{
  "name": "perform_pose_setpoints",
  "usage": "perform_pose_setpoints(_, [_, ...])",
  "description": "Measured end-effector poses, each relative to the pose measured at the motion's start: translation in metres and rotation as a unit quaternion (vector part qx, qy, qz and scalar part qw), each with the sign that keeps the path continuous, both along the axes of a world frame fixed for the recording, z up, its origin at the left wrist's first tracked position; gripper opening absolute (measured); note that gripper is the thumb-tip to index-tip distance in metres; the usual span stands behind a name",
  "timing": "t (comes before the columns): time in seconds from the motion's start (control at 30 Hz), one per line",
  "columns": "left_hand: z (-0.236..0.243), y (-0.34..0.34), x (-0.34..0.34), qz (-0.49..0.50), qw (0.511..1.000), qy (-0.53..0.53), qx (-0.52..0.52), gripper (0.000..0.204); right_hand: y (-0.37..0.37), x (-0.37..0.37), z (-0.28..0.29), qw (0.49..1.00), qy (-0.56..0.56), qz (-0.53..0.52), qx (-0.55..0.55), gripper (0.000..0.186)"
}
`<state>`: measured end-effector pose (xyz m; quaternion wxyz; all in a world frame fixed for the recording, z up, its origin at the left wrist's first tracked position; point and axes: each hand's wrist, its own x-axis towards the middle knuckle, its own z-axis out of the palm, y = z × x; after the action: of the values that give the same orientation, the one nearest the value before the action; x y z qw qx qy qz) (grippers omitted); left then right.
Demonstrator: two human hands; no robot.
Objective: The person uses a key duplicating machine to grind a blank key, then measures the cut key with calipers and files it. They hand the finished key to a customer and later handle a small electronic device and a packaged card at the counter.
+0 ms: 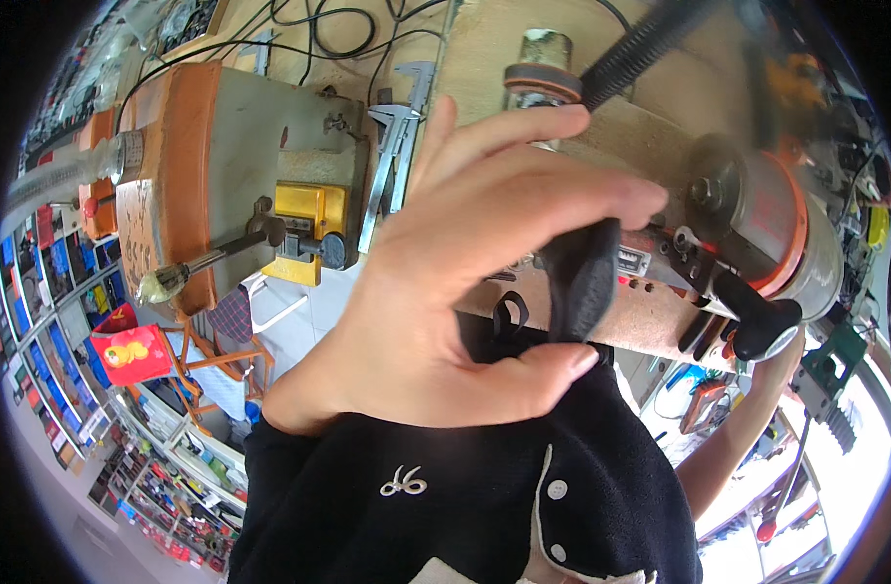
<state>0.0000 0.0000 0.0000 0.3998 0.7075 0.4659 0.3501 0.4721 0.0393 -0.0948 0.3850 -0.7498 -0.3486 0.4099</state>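
Note:
My left hand (pixel 465 243) is raised close in front of me. Its thumb below and fingers above curve round a smooth black rounded piece (pixel 584 282) with pointed ends, whose exact kind I cannot make out. Behind it stands a grinding machine with an orange-rimmed round guard (pixel 781 224). A black handle (pixel 757 316) juts from the machine's front at the right. My right forearm (pixel 747 428) reaches up to the right, close to that handle; the fingers of my right hand are hidden behind the machine parts.
Left of my hand, calipers (pixel 397 136) lie on the wooden bench (pixel 309 58) near loose black cables. A grey-and-orange machine (pixel 212 165) with a yellow bracket (pixel 309 219) stands there. A black ribbed hose (pixel 640 58) crosses above. A folding chair (pixel 212 365) and shelves (pixel 46 321) stand lower left.

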Motion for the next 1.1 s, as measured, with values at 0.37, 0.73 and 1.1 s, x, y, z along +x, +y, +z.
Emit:
perform_pose_setpoints(0.37, [-0.008, 0.001, 0.002, -0.021, 0.999, -0.013, 0.046, 0.068, -0.009, 0.009, -0.004, 0.973, 0.210, -0.088, 0.047, 0.039])
perform_pose_setpoints(0.73, [-0.003, -0.003, 0.002, -0.047, 0.998, 0.029, 0.038, 0.069, -0.025, -0.064, 0.029, 0.899, -0.337, -0.011, 0.280, 0.026])
perform_pose_setpoints(1.1, [0.004, -0.022, 0.005, -0.032, 0.993, 0.110, 0.024, 0.069, -0.078, -0.221, -0.017, 0.922, -0.118, 0.366, 0.045, 0.016])
